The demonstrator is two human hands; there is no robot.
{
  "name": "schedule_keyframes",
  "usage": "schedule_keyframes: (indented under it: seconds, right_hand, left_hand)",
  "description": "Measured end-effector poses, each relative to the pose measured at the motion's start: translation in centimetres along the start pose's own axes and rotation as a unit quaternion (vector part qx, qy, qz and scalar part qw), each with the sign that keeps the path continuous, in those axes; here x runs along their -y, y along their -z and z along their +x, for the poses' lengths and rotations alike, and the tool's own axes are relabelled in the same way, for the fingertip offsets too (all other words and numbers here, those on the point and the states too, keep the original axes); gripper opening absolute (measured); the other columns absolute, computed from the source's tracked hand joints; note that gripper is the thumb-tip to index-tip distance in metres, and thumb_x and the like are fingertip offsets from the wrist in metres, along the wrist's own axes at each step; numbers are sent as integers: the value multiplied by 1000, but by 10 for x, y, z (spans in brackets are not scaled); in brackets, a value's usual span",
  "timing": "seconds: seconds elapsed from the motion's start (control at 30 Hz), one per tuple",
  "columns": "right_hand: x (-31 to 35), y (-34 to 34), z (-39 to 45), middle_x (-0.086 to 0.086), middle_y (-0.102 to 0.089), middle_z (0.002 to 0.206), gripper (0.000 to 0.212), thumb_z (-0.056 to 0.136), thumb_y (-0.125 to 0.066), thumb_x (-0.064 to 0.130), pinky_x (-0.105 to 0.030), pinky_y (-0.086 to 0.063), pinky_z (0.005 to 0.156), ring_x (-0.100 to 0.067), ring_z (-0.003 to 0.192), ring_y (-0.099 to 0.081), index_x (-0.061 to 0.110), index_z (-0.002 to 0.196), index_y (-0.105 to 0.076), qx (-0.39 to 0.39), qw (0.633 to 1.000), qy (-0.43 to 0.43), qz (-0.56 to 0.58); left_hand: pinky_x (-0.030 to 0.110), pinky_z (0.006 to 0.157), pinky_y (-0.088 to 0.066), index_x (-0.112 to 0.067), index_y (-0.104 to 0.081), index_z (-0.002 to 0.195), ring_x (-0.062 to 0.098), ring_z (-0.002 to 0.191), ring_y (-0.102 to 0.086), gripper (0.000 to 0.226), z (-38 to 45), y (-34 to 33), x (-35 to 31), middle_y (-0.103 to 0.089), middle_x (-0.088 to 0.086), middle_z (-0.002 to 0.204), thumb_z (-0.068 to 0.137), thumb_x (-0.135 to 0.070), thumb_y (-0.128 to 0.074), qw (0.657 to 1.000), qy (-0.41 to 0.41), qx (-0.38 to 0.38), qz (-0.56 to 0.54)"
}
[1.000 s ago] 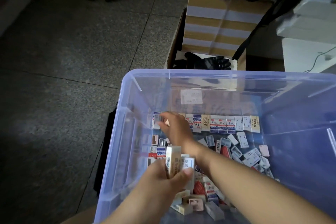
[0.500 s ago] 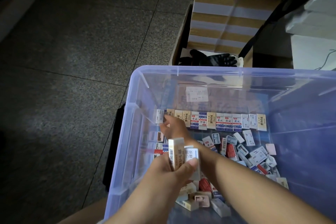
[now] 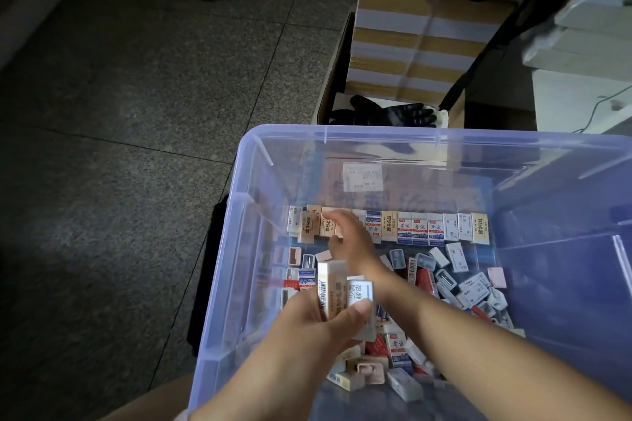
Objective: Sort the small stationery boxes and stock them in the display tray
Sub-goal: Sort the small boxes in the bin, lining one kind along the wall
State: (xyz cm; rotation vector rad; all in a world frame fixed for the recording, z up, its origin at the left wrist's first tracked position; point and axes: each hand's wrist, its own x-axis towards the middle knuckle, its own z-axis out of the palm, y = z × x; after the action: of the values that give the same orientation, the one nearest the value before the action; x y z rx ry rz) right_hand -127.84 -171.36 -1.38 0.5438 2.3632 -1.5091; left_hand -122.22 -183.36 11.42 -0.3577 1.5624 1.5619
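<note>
We are working inside the clear plastic bin [image 3: 239, 215], building a row of upright boxes [image 3: 420, 229] along its far wall. Our right hand [image 3: 345, 236] is reaching to the left end of that row, fingers curled onto a tan box [image 3: 326, 224] there, seemingly pinching or nudging it into line; the exact grip is blurred. Our left hand [image 3: 328, 321] is hovering nearer, thumb and fingers clamping a small stack of held boxes [image 3: 342, 294], two of them plainly showing. To do this well, we are probably wanting to press each new box flush against its neighbour, label facing us, keeping like designs together, since tan and blue-and-white ones are mixing in the row. Counting: we are seeing roughly a dozen boxes standing in the row, though the hand is hiding some. The loose pile [image 3: 455, 280] across the bin floor is holding dozens more, too jumbled to count exactly.
</note>
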Motion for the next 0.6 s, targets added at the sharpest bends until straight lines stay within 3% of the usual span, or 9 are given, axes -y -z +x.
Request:
schedule_keyframes:
  seconds: [0.1,0.17,0.27,0.33,0.43,0.6]
  right_hand:
    - [-8,7,-8,-5,-45,136,44,92,-44,0,-25,-35,96,-17,118,-44,12,135,-48,13,990,43,-135]
    - [-5,7,-10,-2,-29,150,52,95,-44,7,-32,-28,108,-21,135,-28,17,144,-34,90,949,117,-277]
    - [-4,2,-7,2,6,159,63,99,-41,20,-40,-2,116,-20,145,5,20,151,-6,149,882,165,-416]
    - [-2,1,-4,2,15,157,65,100,-37,26,-39,6,115,-20,144,12,20,150,4,154,870,156,-442]
    - [-1,0,3,2,13,158,57,103,-27,24,-41,4,115,-20,145,9,19,150,3,126,865,129,-468]
    - [8,-10,8,-1,10,158,57,102,-30,23,-37,-3,116,-19,146,0,15,151,-2,120,886,120,-431]
  left_hand:
    - [48,96,-48,-20,-74,87,28,94,-69,26,-1,-1,0,-73,13,93,66,-36,-69,1000,-2,5,21]
    - [48,96,-48,-14,-73,92,28,95,-69,39,-1,-2,0,-73,13,94,63,-39,-71,1000,-5,3,24]
    - [48,95,-49,-9,-67,103,29,95,-69,70,-1,-1,1,-73,13,95,49,-52,-75,1000,-5,3,21]
    - [49,95,-49,-11,-70,99,30,95,-69,67,0,0,1,-73,14,95,48,-54,-74,1000,-12,8,25]
    - [50,95,-48,-15,-74,89,32,95,-68,47,0,0,0,-73,15,93,55,-47,-75,999,-20,17,21]
    - [51,96,-47,-13,-74,86,34,95,-68,52,-1,-1,0,-72,18,93,50,-49,-74,1000,-24,11,9]
